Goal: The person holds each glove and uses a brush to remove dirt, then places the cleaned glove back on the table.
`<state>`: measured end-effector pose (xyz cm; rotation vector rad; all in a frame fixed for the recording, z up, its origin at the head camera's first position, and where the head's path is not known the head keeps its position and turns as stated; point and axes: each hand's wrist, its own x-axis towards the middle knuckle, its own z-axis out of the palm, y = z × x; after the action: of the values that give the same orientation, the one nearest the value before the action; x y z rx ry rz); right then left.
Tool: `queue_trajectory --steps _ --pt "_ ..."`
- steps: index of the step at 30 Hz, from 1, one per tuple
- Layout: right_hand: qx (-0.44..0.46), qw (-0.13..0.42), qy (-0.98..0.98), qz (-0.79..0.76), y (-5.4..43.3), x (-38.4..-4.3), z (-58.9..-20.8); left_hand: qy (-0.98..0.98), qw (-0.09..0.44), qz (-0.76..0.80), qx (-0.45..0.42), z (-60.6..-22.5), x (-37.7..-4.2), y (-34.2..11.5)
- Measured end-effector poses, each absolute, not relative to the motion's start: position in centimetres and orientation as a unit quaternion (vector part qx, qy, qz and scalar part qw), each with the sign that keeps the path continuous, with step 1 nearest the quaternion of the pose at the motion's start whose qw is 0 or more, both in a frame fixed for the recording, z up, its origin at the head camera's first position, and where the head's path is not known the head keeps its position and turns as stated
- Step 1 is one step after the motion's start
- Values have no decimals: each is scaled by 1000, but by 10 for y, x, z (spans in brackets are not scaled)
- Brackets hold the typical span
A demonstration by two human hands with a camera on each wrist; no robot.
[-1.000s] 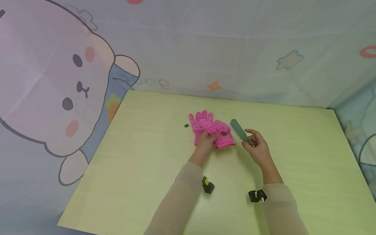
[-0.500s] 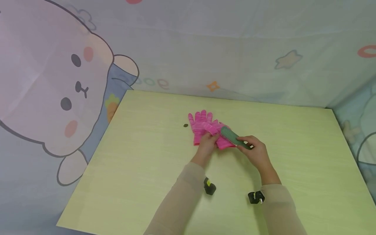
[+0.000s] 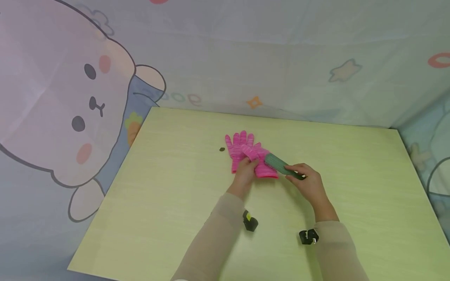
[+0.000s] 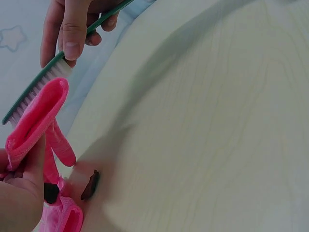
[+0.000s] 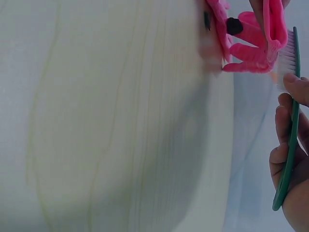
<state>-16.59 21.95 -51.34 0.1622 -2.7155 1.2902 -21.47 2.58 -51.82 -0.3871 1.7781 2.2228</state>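
My left hand (image 3: pixel 245 173) grips a pink knitted glove (image 3: pixel 266 168) by its cuff, raised above the table. In the left wrist view, the cuff's opening faces the camera. My right hand (image 3: pixel 309 181) pinches the handle of a green brush (image 3: pixel 277 162), its pale bristles against the raised glove's outer side. A second pink glove (image 3: pixel 235 150) lies flat, fingers spread, partly covered by the raised one. A black piece (image 4: pixel 50 192) shows beside the gloves in the left wrist view, also seen as a dark patch (image 5: pixel 234 26) in the right wrist view.
Left of the flat glove, a small dark scrap (image 3: pixel 222 149) lies on the pale yellow-green table (image 3: pixel 168 187). A dark fragment (image 4: pixel 91 185) shows close by the gloves. A printed cloth (image 3: pixel 218 58) hangs behind the table. Each wrist carries a black camera mount (image 3: pixel 250 221).
My right hand has brought the brush leftward onto the raised glove, then drawn it slightly right and down. The dark spot on that glove's face no longer shows in the head view.
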Motion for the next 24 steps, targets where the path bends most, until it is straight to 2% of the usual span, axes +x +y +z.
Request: queue_trajectory --steps 16,24 --pt "74 61 -895 435 217 -168 -506 654 146 732 -125 -516 -215 23" --pt "84 55 -894 437 218 -165 -505 644 141 737 -149 -513 -216 19"
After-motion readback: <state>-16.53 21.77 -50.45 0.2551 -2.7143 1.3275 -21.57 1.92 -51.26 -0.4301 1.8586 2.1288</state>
